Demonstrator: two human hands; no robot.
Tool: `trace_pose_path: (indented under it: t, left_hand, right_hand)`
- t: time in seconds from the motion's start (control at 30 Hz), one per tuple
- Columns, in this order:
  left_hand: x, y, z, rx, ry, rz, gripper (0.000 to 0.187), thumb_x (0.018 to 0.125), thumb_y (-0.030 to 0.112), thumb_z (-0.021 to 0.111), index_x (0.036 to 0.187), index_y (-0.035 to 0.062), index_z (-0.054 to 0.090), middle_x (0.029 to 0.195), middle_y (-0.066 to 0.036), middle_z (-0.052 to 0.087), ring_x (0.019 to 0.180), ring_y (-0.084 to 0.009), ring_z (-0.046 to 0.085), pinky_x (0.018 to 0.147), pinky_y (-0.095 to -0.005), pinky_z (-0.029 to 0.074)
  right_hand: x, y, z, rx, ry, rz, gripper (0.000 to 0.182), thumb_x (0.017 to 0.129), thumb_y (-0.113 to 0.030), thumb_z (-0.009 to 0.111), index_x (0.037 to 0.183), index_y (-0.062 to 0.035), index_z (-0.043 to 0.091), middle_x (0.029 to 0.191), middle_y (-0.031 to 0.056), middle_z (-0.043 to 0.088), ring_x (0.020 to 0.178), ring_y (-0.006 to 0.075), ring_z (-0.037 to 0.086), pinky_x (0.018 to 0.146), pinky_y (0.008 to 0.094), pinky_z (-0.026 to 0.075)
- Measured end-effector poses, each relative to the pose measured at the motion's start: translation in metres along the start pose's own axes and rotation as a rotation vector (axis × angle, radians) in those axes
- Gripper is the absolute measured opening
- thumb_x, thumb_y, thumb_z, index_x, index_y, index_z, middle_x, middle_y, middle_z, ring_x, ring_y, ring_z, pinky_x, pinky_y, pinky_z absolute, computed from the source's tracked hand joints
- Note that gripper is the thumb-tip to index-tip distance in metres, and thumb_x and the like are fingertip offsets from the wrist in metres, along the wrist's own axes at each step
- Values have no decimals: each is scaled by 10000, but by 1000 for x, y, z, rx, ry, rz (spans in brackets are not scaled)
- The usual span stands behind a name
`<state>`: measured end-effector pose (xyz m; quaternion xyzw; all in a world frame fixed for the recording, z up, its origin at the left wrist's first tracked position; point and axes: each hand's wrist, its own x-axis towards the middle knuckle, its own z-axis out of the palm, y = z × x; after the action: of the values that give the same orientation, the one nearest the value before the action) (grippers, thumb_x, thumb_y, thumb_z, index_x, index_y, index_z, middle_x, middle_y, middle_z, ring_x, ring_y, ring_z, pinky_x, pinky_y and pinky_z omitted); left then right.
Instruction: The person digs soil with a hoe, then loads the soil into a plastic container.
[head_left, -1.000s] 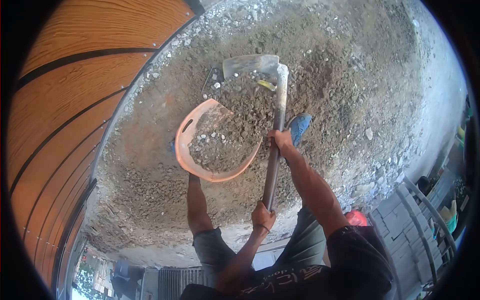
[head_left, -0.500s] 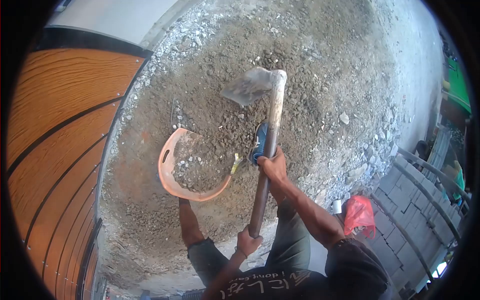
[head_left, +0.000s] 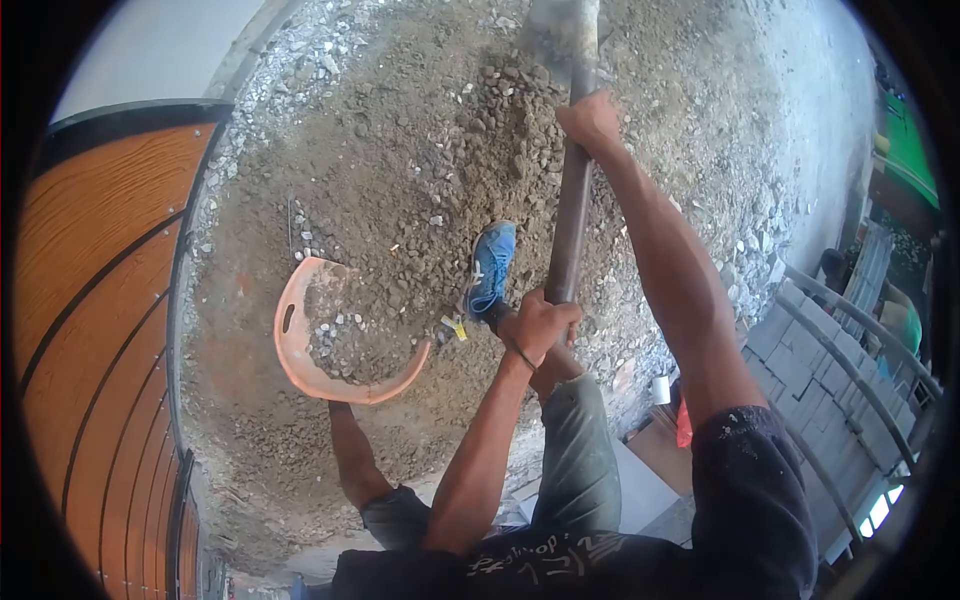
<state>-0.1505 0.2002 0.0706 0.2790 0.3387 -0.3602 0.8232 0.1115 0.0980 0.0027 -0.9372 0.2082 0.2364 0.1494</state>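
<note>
A hoe point(head_left: 572, 215) with a long wooden handle stretches out in front of me, its blade blurred at the top edge of the view. My right hand point(head_left: 592, 122) is wrapped round the handle farther up, near the blade. Lower down, my left hand point(head_left: 545, 325) grips the handle close to its end. Beneath the blade lies a heap of loose soil and stones point(head_left: 520, 140). An orange plastic tub point(head_left: 300, 345) rests on the ground to the left, with soil and pebbles inside its curved rim; part of its edge is not visible.
My blue shoe point(head_left: 490, 265) stands on the rubble between tub and hoe. Wood-patterned panels point(head_left: 110, 330) line the left. On the right are a pale wall point(head_left: 825, 130), stacked grey blocks point(head_left: 810, 370), metal bars and a white cup-like object point(head_left: 661, 389).
The hoe has moved up and away, its blade now at the top edge. Both my hands have moved forward with it. The tub appears farther left as the view shifts.
</note>
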Motion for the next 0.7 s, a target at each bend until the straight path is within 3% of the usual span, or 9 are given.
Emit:
trace_pose_path:
  t: [0.13, 0.3, 0.37, 0.43, 0.53, 0.6, 0.67, 0.7]
  left_hand:
    - [-71, 15, -45, 26, -11, -35, 138, 704, 22, 610, 832, 4, 560, 586, -52, 543, 430, -139, 518, 388, -278, 424]
    - [-159, 1, -68, 19, 83, -96, 120, 725, 34, 614, 807, -4, 536, 580, -68, 557, 421, -140, 525, 375, -277, 415]
    - [-183, 12, -110, 216, 96, -80, 122, 728, 34, 621, 800, -2, 530, 580, -65, 557, 416, -134, 526, 370, -271, 413]
    - [-215, 5, -126, 504, 143, -62, 153, 737, 39, 644, 797, -4, 509, 582, -59, 559, 405, -113, 526, 357, -253, 406]
    - [-268, -14, -151, 502, 148, -117, 208, 704, 108, 672, 793, -17, 532, 576, -66, 573, 425, -126, 559, 380, -282, 430]
    - [-319, -16, -183, 533, 154, -108, 201, 714, 111, 670, 799, -15, 539, 573, -59, 564, 434, -128, 564, 397, -280, 444]
    - [-383, -8, -207, 631, 191, -208, 222, 706, 78, 673, 851, -26, 542, 593, -58, 565, 437, -129, 558, 394, -276, 439]
    - [-418, -7, -218, 626, 232, -334, 268, 683, 55, 680, 890, -39, 539, 598, -64, 566, 444, -136, 566, 402, -277, 448]
  right_hand:
    - [-58, -25, 29, 7, -46, 7, 650, 696, -250, 635, 1154, 164, 434, 1079, 281, 583, 977, 385, 612, 850, 397, 506]
    - [-151, -22, 58, 11, -139, 82, 460, 671, -185, 632, 990, 138, 559, 982, 250, 632, 884, 342, 655, 752, 385, 542]
    - [-198, -33, 54, 296, -182, 292, 375, 659, -151, 620, 902, 132, 580, 897, 227, 645, 796, 305, 673, 629, 380, 547]
    - [-211, 7, 85, 405, -234, 319, 330, 659, -140, 623, 859, 118, 580, 817, 202, 639, 722, 294, 663, 584, 378, 536]
    - [-276, 4, 103, 617, -324, 347, 253, 661, -108, 630, 770, 109, 558, 679, 170, 614, 587, 255, 638, 486, 365, 506]
    - [-326, -6, 133, 474, -231, 346, 304, 659, -102, 645, 831, 121, 532, 693, 172, 609, 574, 253, 630, 492, 366, 510]
    - [-393, -7, 178, 492, -181, 340, 475, 670, -129, 658, 1016, 116, 443, 826, 205, 601, 626, 274, 635, 556, 374, 528]
    - [-438, -28, 171, 517, -217, 345, 474, 679, -136, 665, 1016, 108, 438, 865, 214, 591, 656, 260, 643, 558, 369, 533]
